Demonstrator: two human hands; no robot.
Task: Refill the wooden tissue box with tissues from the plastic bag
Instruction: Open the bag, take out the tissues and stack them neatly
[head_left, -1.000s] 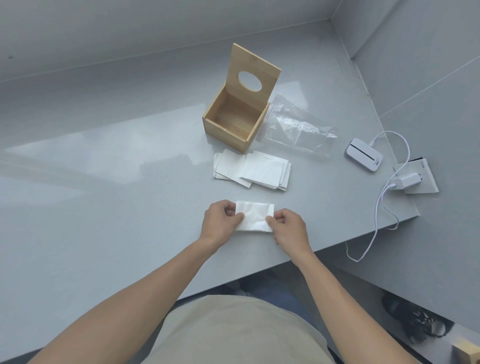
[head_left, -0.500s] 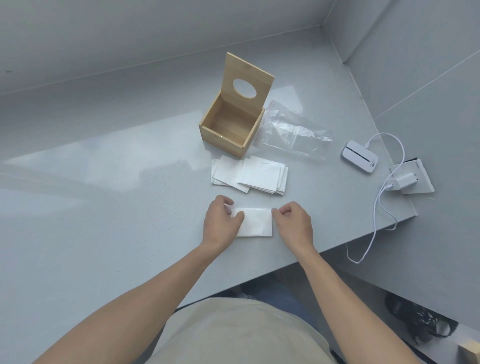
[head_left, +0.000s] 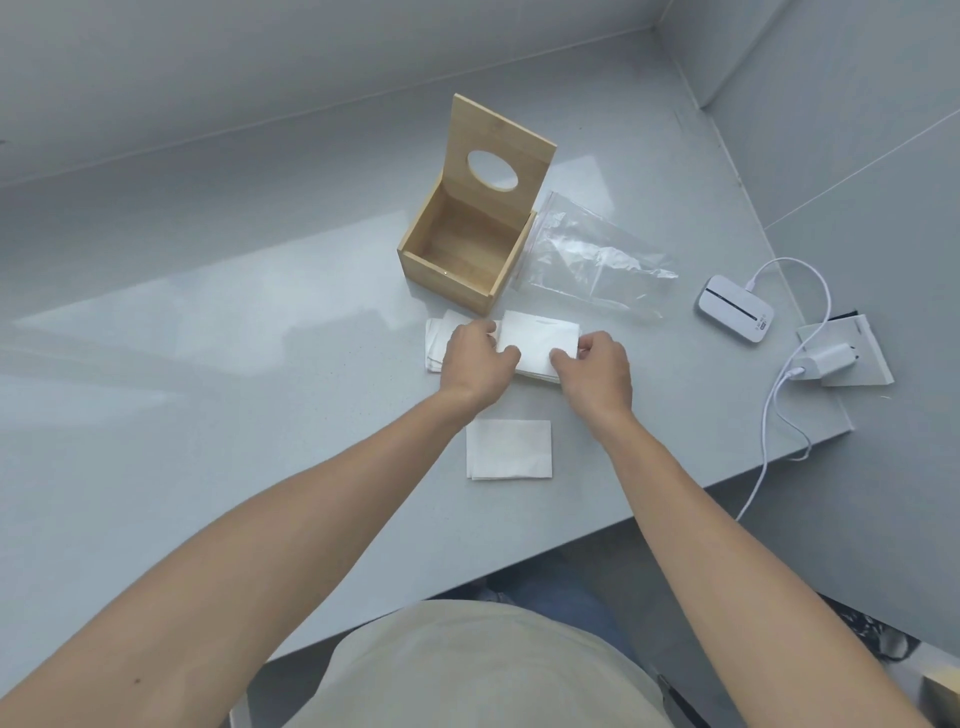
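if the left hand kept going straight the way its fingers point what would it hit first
Probably the wooden box: the left hand on the tissue pile points up and away toward its front wall, though depth is unclear.

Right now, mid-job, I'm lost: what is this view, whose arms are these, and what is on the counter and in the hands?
There is no machine here. One wide camera worn on a person's head looks down at their two bare arms. On the grey counter stands the wooden tissue box, lid tipped up, nothing inside. Right of it lies the clear plastic bag, flat. The left hand and right hand pinch the top sheet of the tissue pile in front of the box. One folded tissue lies nearer the person. Far right: a small white device, its cable and a charger.
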